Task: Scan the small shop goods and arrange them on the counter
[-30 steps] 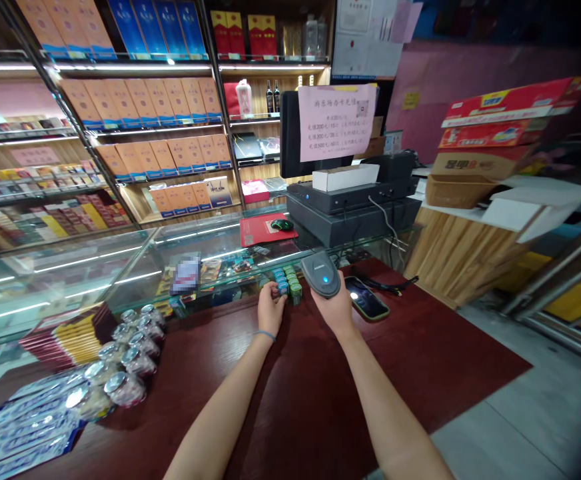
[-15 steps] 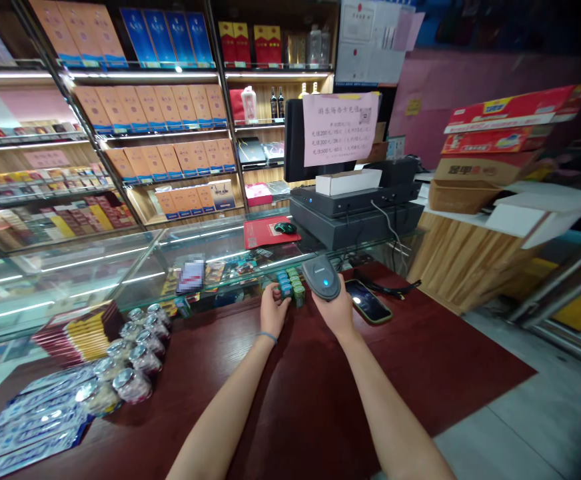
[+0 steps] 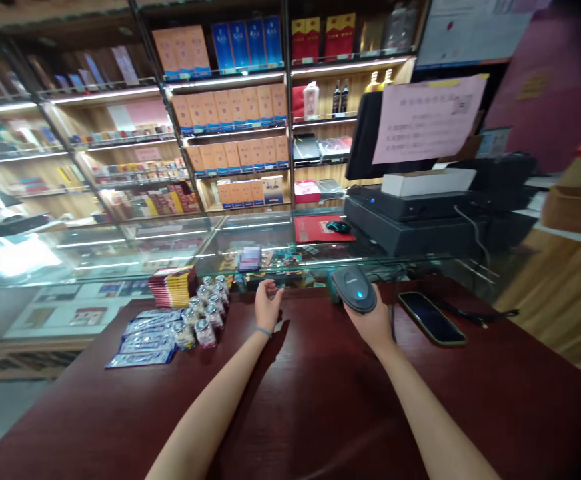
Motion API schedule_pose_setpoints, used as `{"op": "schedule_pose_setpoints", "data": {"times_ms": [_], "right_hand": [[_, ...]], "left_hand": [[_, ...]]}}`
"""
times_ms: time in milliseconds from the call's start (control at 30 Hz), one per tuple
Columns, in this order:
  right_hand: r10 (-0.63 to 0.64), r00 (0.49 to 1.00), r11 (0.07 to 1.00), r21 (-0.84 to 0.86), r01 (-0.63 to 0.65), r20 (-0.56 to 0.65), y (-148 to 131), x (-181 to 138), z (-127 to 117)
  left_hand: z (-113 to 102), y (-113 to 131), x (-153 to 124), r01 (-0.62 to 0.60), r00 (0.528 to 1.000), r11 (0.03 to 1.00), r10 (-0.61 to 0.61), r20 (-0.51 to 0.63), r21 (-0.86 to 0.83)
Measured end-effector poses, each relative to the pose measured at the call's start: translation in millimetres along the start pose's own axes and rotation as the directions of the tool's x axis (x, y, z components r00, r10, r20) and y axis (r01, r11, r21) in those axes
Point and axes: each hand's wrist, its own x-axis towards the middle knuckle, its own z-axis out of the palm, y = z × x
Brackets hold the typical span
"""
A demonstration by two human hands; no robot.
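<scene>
My left hand (image 3: 267,308), with a band on its wrist, is over the far edge of the dark red table (image 3: 290,387). Its fingers are curled, and whatever they hold, if anything, is hidden. A small blue-green item (image 3: 240,283) stands just left of the fingers. In my right hand (image 3: 374,323) is a dark grey barcode scanner (image 3: 355,288) with a lit blue light. Behind the scanner, small green packs (image 3: 333,288) show only in part. Right of this hand lies a phone (image 3: 433,319).
On the left are lidded jars (image 3: 205,331), blue-white packets (image 3: 143,340) and a stack of red-yellow packs (image 3: 171,287). Beyond the table edge runs a glass display counter (image 3: 250,230) with a mouse (image 3: 339,227). A monitor (image 3: 368,137) stands over dark till equipment (image 3: 420,227).
The view has turned left. My left hand has left the small blue and green packs and moved leftward, toward the lone blue-green item. My right hand still holds the scanner.
</scene>
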Motion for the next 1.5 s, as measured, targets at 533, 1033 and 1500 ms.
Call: {"op": "schedule_pose_setpoints", "data": {"times_ms": [533,1033,1500], "right_hand": [[-0.194,0.97,0.98,0.066,0.186,0.146,-32.8,-33.5,25.7],[-0.216,0.96,0.973,0.115,0.198,0.177,-25.3,-35.4,26.7],[-0.131,0.979,0.989,0.09,0.118,0.159,-29.8,-32.7,21.3]], "left_hand": [[-87.8,-31.5,9.5,0.029,0.979,0.999,-0.031,-0.201,-0.015],[-46.6,-50.3,48.9,0.008,0.936,0.924,0.127,-0.327,0.382],[-51.1,-36.7,30.8,0.058,0.973,0.997,-0.046,-0.228,0.047]]}}
